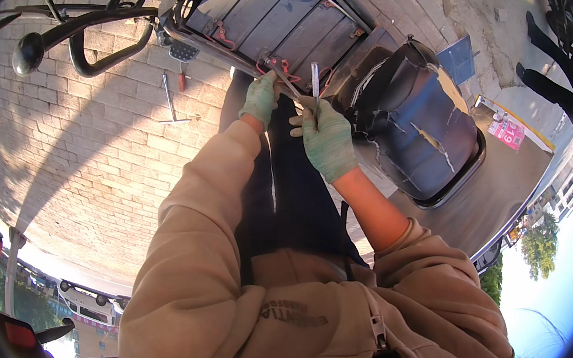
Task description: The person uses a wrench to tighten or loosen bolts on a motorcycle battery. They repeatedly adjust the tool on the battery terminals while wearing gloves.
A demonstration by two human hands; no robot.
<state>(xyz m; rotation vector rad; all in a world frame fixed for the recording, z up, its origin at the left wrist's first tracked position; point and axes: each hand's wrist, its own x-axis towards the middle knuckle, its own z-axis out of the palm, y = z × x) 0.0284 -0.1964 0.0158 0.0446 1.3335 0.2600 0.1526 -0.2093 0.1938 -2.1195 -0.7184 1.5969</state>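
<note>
Both my hands wear thin green gloves and meet at the near edge of an open box holding dark grey battery blocks [250,17] with red cables [224,36]. My left hand [261,101] is closed at a narrow grey strip [283,75], which slants down toward my right hand. My right hand [328,139] is wrapped round a slim silver hand tool [315,77] that points up; its exact kind is hard to tell. The strip's lower end is partly hidden by my right fingers. Right of that hand sits a cracked black seat [418,121].
On the brick paving [96,123] lie a T-handle wrench [170,104] and a red-handled screwdriver [182,81]. A black handlebar-like frame [82,25] stands at the far left. A blue flat panel [457,60] lies beyond the seat, and a grey vehicle panel [505,172] extends to its right.
</note>
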